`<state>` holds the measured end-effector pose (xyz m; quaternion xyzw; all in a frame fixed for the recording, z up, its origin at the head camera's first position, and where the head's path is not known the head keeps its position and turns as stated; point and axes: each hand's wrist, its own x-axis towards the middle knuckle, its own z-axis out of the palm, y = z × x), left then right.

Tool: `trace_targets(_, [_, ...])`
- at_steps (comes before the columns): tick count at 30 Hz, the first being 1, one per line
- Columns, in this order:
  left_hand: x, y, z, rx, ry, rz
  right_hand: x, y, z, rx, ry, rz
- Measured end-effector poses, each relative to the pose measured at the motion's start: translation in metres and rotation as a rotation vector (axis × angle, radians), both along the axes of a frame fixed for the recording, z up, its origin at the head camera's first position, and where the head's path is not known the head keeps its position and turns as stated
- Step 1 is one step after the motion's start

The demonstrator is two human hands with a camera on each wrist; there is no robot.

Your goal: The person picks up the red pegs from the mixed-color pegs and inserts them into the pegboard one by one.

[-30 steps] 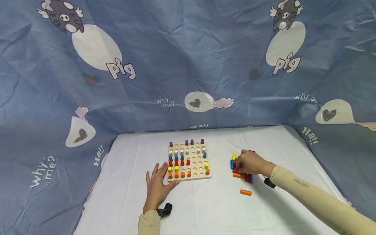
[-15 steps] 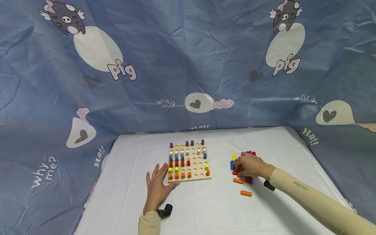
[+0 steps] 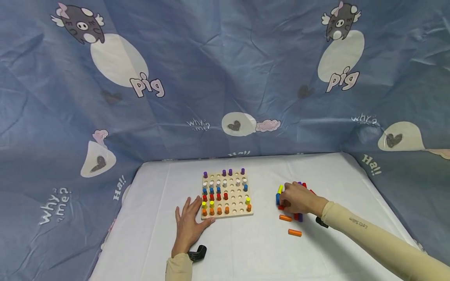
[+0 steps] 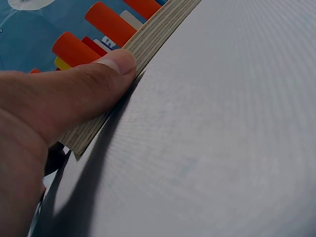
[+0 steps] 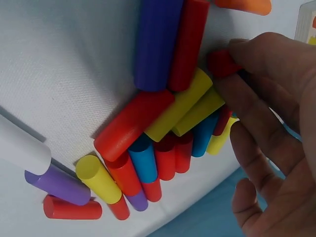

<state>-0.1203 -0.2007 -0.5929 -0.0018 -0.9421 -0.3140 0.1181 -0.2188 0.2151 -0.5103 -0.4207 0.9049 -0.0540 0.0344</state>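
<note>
Orange peg (image 3: 285, 218) has slid down-frame. I see right hand (image 3: 300, 198) pinching red peg (image 5: 223, 63), right-wrist view's upper right, axis unclear; pegboard (image 3: 232, 201) lies left, head-view lower centre, left hand (image 3: 190, 226) touching it.

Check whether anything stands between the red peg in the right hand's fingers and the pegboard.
Nothing visible does: from the red peg to the pegboard, the head view shows only white cloth, with a blue peg just beside that path.
</note>
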Motion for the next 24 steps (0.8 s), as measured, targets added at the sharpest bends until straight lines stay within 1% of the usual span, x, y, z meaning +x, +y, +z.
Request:
trace_targets(4, [0.000, -0.001, -0.001, 0.001, -0.013, -0.001, 0.001, 0.000, 0.001, -0.018, -0.001, -0.002])
trace_targets(8, [0.000, 0.000, -0.001, -0.002, -0.008, -0.002, 0.002, -0.003, 0.005, -0.044, -0.018, -0.014])
trace_targets(13, [0.000, -0.001, 0.000, -0.001, 0.012, -0.001, 0.000, -0.007, 0.010, -0.051, 0.010, -0.006])
trace_targets(17, [0.000, -0.001, 0.001, 0.003, 0.015, -0.002, -0.002, -0.009, 0.015, -0.057, -0.023, -0.024])
trace_targets(19, [0.001, -0.001, 0.001, 0.003, 0.010, -0.003, -0.003, -0.010, 0.016, -0.067, -0.031, -0.016])
trace_targets(24, [0.002, 0.000, 0.001, 0.003, 0.011, -0.003, -0.005, -0.012, 0.018, -0.087, -0.001, -0.004])
